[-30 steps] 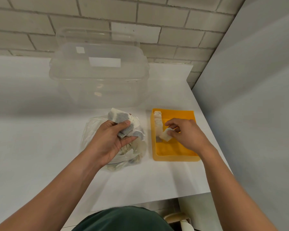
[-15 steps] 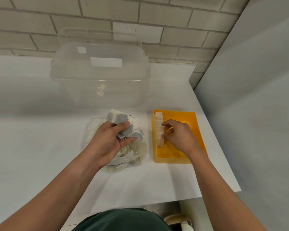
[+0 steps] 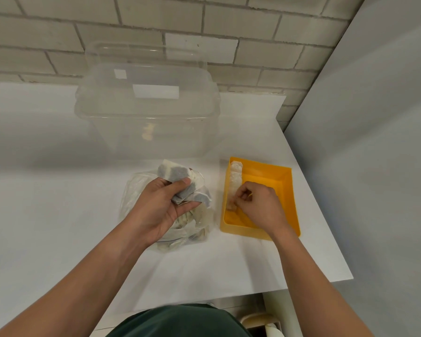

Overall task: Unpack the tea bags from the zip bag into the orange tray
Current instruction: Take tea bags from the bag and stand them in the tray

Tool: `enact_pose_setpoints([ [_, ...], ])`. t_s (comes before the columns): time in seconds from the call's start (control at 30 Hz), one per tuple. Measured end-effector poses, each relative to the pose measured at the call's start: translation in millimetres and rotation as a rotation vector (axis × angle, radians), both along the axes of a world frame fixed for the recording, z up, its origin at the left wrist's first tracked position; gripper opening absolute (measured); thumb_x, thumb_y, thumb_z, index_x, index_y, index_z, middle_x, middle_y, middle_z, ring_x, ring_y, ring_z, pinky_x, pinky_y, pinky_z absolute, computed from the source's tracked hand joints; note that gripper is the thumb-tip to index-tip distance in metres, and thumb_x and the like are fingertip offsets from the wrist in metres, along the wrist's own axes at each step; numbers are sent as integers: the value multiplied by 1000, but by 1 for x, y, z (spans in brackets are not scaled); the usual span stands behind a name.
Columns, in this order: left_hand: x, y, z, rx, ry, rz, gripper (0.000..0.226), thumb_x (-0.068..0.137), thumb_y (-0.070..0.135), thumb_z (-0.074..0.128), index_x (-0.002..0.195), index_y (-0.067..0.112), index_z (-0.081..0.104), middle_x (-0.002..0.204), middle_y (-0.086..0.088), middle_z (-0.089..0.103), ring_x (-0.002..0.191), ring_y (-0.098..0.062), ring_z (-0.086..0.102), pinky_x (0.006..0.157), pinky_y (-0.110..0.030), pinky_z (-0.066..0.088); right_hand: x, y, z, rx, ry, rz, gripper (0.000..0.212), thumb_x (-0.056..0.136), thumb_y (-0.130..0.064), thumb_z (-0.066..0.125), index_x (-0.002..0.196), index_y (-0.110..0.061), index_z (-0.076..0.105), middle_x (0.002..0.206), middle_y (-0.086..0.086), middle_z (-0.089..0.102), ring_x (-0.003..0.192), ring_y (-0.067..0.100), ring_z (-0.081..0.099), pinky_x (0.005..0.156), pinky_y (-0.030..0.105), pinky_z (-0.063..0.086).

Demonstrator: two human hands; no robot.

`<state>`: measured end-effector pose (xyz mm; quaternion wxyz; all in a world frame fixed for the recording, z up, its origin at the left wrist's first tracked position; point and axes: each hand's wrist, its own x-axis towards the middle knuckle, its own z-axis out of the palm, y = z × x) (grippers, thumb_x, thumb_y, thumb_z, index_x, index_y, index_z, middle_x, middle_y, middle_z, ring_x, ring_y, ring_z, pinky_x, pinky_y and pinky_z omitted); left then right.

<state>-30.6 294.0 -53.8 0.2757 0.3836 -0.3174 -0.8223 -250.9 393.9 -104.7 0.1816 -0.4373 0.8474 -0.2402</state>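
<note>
Clutching pale, grey-filled tea bags (image 3: 174, 171), the left hand (image 3: 156, 207) sat over the clear zip bag (image 3: 131, 198); right hand (image 3: 261, 206) fingers (image 3: 240, 194) pinched the nearest bag (image 3: 231, 206) of a white row (image 3: 236, 175) inside the orange tray (image 3: 286, 190).

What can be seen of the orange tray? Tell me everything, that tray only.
The orange tray is a shallow rectangular tub of smooth opaque plastic, lying flat on the white table, right of the zip bag. A row of pale tea bags lines its left wall; the floor that shows is otherwise bare. The right hand reaches in, fingers curled on the row's near end.
</note>
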Motion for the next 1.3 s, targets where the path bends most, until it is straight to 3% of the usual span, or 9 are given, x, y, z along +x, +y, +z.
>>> enact_pose_setpoints([
  [0.13,-1,2,0,-19,16,-20,23,100,6,61,120,-5,67,112,-18,72,98,-26,76,71,-32,63,29,-2,36,-301,-539,-77,5,93,-26,75,89,-24,77,86,-5,73,80,16,70,75,38,63],
  [0.2,-2,3,1,-43,17,-33,26,99,6,62,122,-5,66,112,-17,73,99,-27,76,73,-33,64,39,-5,51,-368,-609,-74,4,94,-22,73,93,-19,77,90,-2,74,82,13,69,73,33,63],
  [0.33,1,6,0,-99,7,-73,30,98,6,65,126,-3,64,114,-18,73,101,-30,75,77,-34,64,51,-16,69,-409,-586,27,7,95,-29,73,97,-24,78,94,-14,75,93,14,70,79,35,62],
  [0.5,4,13,1,-165,21,-139,28,98,5,64,126,5,67,120,-17,75,108,-31,75,86,-36,64,61,-31,77,-259,-444,186,19,87,-40,79,104,-29,79,100,-16,75,87,-1,69,84,27,58],
  [0.57,5,14,3,-185,25,-150,29,98,4,64,127,6,67,120,-16,75,109,-30,74,84,-33,64,63,-33,75,-234,-443,212,17,87,-35,80,102,-27,79,96,-14,77,85,3,72,83,32,60],
  [0.67,7,14,5,-177,28,-142,30,96,1,66,125,8,68,117,-15,76,104,-27,76,78,-29,63,65,-32,72,-272,-499,199,11,88,-31,80,98,-27,80,96,-8,78,85,14,75,85,45,62],
  [0.83,6,13,5,-149,26,-120,26,92,-6,68,114,7,66,103,-10,77,90,-24,77,71,-26,61,64,-34,76,-391,-525,122,4,93,-20,75,95,-17,78,91,-5,78,81,11,73,76,31,60],
  [1.1,1,9,1,-84,18,-65,30,91,-7,69,115,11,70,107,-10,71,85,-21,76,67,-26,61,41,-13,98,-464,-664,22,12,99,-13,66,110,-11,72,104,11,71,85,21,78,72,35,64],
  [1.3,1,4,-3,-76,35,-64,31,90,-7,69,115,12,70,116,-15,65,86,-22,75,71,-29,64,3,7,87,-351,-293,-5,15,93,-15,75,104,-24,74,92,-7,72,73,18,75,69,36,64],
])
